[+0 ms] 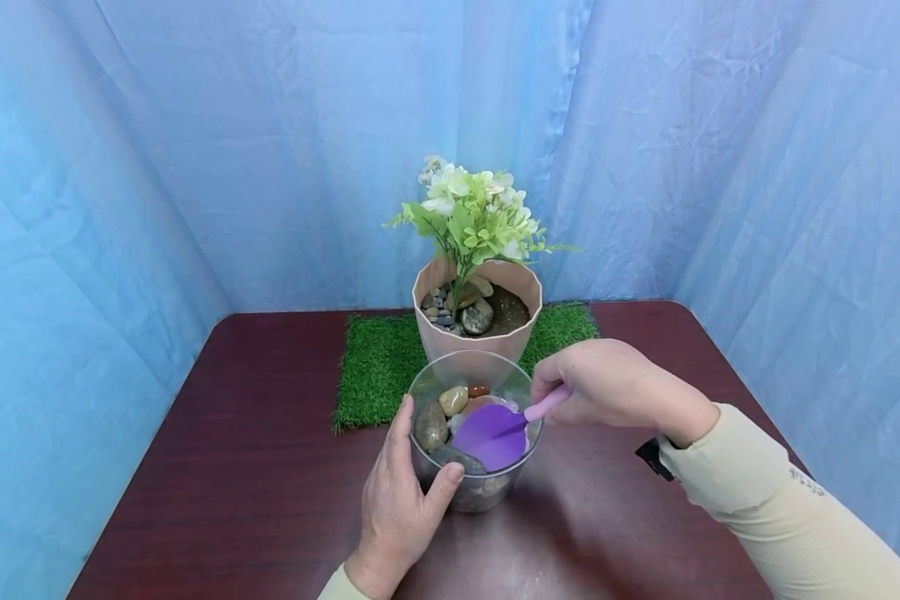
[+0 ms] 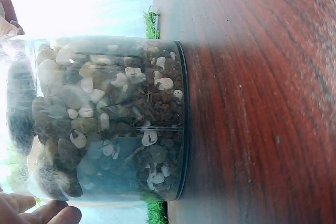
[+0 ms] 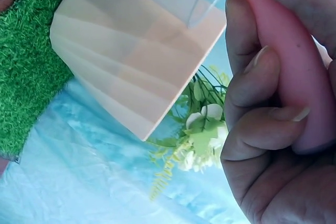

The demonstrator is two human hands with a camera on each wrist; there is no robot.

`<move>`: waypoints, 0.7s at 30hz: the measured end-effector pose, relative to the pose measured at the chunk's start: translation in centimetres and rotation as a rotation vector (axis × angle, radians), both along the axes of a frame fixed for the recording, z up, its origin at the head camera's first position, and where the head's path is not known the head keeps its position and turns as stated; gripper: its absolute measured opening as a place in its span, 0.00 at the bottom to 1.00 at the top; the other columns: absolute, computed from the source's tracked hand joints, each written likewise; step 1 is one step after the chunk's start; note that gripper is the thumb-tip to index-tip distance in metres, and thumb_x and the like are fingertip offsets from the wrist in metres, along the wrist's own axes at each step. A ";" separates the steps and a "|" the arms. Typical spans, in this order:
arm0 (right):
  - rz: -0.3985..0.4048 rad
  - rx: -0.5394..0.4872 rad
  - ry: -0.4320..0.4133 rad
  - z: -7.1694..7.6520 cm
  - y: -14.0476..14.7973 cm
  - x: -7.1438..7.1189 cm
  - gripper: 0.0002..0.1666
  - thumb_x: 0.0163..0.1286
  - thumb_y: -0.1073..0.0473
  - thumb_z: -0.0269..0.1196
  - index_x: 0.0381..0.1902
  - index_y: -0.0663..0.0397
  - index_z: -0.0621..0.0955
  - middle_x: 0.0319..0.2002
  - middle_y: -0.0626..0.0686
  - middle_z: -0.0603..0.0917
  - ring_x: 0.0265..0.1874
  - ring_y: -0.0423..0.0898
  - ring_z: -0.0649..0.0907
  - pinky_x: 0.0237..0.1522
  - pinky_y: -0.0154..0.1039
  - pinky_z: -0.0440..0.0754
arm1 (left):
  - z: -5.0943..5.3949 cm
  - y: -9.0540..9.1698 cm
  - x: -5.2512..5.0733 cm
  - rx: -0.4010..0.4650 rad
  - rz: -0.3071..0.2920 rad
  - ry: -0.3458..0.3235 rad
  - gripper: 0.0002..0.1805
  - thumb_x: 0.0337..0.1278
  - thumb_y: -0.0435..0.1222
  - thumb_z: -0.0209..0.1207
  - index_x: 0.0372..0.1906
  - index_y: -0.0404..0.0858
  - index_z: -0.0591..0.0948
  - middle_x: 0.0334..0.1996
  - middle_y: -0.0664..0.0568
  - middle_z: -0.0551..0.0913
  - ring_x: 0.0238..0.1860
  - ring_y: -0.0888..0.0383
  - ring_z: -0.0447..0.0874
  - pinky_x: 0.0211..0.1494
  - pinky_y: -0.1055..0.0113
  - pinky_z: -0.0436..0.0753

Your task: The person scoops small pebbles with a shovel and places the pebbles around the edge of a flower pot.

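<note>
A purple trowel (image 1: 490,435) with a pink handle (image 3: 296,61) dips into the clear container (image 2: 181,119). My right hand (image 1: 607,385) grips that handle, fingers curled round it in the right wrist view. The trowel's blade lies over large stones (image 1: 431,427) inside the container. My left hand (image 1: 399,500) rests against the container's left side, its fingers fairly straight and the thumb at the front rim. Through the clear wall, the left wrist view shows pebbles (image 2: 79,139) above brown grit (image 2: 152,103) mixed with white pieces.
Behind the container, a beige pot (image 1: 476,343) with white-flowered greenery (image 1: 480,217), stones and dark soil stands on a green grass mat (image 1: 378,358). The dark red table (image 1: 247,467) is bordered by blue curtains (image 1: 307,150).
</note>
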State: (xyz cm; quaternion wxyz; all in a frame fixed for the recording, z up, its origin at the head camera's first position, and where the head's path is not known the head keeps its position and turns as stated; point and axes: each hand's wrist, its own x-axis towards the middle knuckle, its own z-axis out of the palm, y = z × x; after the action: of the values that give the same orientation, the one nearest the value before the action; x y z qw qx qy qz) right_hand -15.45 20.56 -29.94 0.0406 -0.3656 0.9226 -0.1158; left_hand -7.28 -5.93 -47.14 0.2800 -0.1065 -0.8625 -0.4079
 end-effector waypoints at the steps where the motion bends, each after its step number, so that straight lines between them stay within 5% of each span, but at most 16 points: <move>1: 0.001 -0.007 -0.006 -0.1 0.0 0.0 0.11 0.59 0.54 0.76 0.26 0.27 0.85 0.23 0.26 0.77 0.22 0.29 0.72 0.28 0.32 0.74 | 0.0 0.0 0.0 0.002 -0.001 0.005 0.52 0.63 0.59 0.65 0.84 0.42 0.57 0.79 0.47 0.66 0.75 0.49 0.72 0.68 0.48 0.78; 21: -0.041 -0.131 -0.174 -2.0 -0.5 -0.2 0.06 0.64 0.50 0.75 0.32 0.28 0.88 0.25 0.29 0.82 0.24 0.32 0.77 0.30 0.33 0.77 | 0.0 0.1 0.0 -0.012 0.003 0.021 0.51 0.65 0.60 0.63 0.83 0.41 0.58 0.78 0.46 0.68 0.74 0.48 0.73 0.67 0.47 0.79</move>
State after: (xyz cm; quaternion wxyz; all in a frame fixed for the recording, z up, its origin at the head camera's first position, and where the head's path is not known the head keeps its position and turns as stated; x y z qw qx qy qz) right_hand -15.65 20.04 -31.98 0.0942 -0.3371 0.9133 -0.2080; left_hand -7.32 -5.88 -47.12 0.2891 -0.1112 -0.8620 -0.4012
